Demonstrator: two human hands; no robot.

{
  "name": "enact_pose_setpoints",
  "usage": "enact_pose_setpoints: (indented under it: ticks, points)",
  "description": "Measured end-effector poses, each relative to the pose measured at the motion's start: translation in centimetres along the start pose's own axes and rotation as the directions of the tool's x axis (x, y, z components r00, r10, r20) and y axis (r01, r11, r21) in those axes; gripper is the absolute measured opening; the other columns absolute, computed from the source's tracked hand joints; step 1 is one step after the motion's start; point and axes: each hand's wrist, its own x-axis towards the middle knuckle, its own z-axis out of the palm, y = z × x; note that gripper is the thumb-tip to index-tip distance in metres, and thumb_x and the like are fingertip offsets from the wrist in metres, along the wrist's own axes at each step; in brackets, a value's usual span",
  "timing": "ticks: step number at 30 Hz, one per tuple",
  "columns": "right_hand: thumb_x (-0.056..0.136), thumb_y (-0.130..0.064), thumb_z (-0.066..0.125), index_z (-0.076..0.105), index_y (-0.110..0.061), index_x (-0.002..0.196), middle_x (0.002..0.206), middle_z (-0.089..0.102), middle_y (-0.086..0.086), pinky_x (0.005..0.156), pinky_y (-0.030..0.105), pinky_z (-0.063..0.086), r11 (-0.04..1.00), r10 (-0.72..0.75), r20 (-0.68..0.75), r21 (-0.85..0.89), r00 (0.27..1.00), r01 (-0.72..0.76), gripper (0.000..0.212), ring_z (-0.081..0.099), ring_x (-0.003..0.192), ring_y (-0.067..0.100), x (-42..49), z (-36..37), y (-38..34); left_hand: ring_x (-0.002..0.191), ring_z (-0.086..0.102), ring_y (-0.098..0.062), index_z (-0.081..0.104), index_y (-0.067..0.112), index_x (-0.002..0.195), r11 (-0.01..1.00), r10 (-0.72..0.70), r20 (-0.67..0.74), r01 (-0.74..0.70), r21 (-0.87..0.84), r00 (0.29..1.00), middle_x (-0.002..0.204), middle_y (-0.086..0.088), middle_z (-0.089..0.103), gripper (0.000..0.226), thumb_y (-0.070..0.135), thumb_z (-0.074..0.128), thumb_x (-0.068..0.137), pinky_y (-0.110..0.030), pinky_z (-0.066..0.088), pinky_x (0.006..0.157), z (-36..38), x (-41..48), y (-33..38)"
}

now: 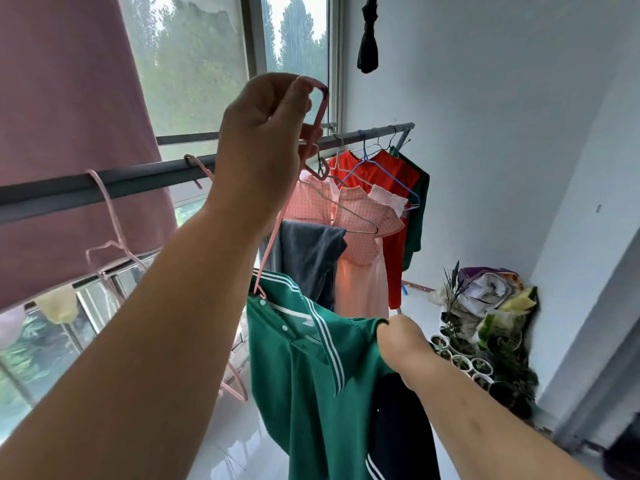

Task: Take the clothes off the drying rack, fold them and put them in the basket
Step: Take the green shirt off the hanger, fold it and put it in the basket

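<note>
Right hand pinching shoulder of green polo shirt, fingers curling tight on fabric at hanger end. Shirt hanging low in front, far shoulder riding on pink hanger. Left hand holding hanger hook aloft, fingers closing round it, clear of rack bar.

Risk: tugging shoulder sideways, collar catching on hanger and stretching, or shirt slipping to floor.

Behind, grey trousers, pink checked dress and red garment hanging on bar. Basket not showing.

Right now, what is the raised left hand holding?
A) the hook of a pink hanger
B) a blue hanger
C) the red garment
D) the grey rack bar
A: the left hand grips the hook of the pink hanger, and the green shirt hangs from it.
</note>
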Motion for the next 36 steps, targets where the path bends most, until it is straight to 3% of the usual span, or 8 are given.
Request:
enact_pose_setpoints:
  ticks: [9,15,21,24,28,32,34,36]
  points:
    - [0.098,-0.012,0.036,0.043,-0.011,0.072,0.080,0.050,0.008,0.056,0.031,0.030,0.991,-0.071,-0.034,0.110,0.997,0.074,0.027,0.044,0.070,0.023,-0.6,0.1,2.1,0.080,0.067,-0.011,0.066,0.020,0.093,0.998,-0.044,0.122,0.038,0.050,0.992,0.089,0.001,0.069,0.012,0.016,0.056,0.097,-0.023,0.055,0.073,0.1,-2.4,-2.0]
    - [0.095,-0.021,0.047,0.048,-0.007,0.073,0.069,0.045,0.007,0.058,0.034,0.030,0.930,-0.118,-0.114,0.335,0.986,0.150,0.026,0.040,0.065,0.021,-2.5,-2.9,4.2,0.088,0.070,-0.017,0.067,0.023,0.099,0.930,-0.235,0.284,0.130,0.344,0.930,0.091,0.004,0.068,0.012,0.015,0.059,0.094,-0.032,0.059,0.080,0.8,-6.3,-6.0]
    - [0.086,-0.023,0.053,0.057,-0.018,0.081,0.077,0.050,0.012,0.066,0.036,0.037,0.664,-0.032,-0.061,0.745,0.998,0.066,0.009,0.047,0.074,0.023,-4.4,-6.3,7.6,0.087,0.066,-0.022,0.066,0.023,0.109,0.616,-0.198,0.338,-0.151,0.773,0.920,0.103,-0.002,0.071,0.023,0.031,0.049,0.098,-0.038,0.055,0.080,2.0,-9.4,-8.5]
    - [0.067,-0.031,0.061,0.060,-0.016,0.090,0.083,0.054,0.016,0.072,0.040,0.038,0.550,-0.031,-0.062,0.832,0.998,0.069,0.028,0.049,0.079,0.027,-5.5,-8.0,9.3,0.082,0.059,-0.022,0.063,0.020,0.106,0.512,-0.287,0.345,-0.161,0.844,0.894,0.096,-0.001,0.067,0.027,0.039,0.045,0.098,-0.034,0.049,0.075,3.4,-10.5,-8.4]
    - [0.060,-0.035,0.064,0.060,-0.011,0.096,0.087,0.055,0.018,0.077,0.042,0.039,0.519,-0.058,-0.081,0.849,0.995,0.099,0.044,0.051,0.082,0.029,-6.6,-10.1,10.6,0.078,0.061,-0.022,0.060,0.017,0.100,0.343,-0.561,0.412,-0.252,0.905,0.718,0.086,-0.001,0.062,0.047,0.060,0.042,0.093,-0.034,0.053,0.074,5.7,-12.7,-8.7]
    - [0.067,-0.030,0.061,0.057,-0.012,0.086,0.083,0.052,0.015,0.076,0.040,0.037,0.535,-0.088,-0.110,0.833,0.990,0.140,0.026,0.048,0.080,0.027,-7.4,-11.3,11.3,0.069,0.065,-0.019,0.062,0.011,0.081,0.384,-0.664,0.480,-0.289,0.877,0.573,0.075,-0.004,0.065,0.068,0.071,0.031,0.089,-0.038,0.059,0.072,8.5,-14.6,-9.5]
    - [0.066,-0.030,0.063,0.056,-0.012,0.083,0.081,0.050,0.015,0.075,0.041,0.036,0.538,-0.116,-0.115,0.828,0.987,0.160,0.026,0.046,0.079,0.028,-7.8,-11.5,11.5,0.076,0.068,-0.020,0.069,0.006,0.092,0.521,-0.783,0.481,-0.007,0.854,0.394,0.086,-0.009,0.072,0.076,0.073,0.033,0.087,-0.037,0.059,0.076,9.5,-15.5,-10.7]
    - [0.064,-0.032,0.064,0.056,-0.012,0.080,0.078,0.047,0.014,0.070,0.038,0.035,0.537,-0.155,-0.095,0.827,0.983,0.165,0.027,0.043,0.075,0.027,-8.2,-11.6,11.6,0.088,0.071,-0.023,0.070,0.002,0.106,0.514,-0.830,0.549,0.523,0.681,0.100,0.099,-0.014,0.074,0.080,0.074,0.046,0.079,-0.036,0.056,0.082,9.8,-16.7,-12.0]
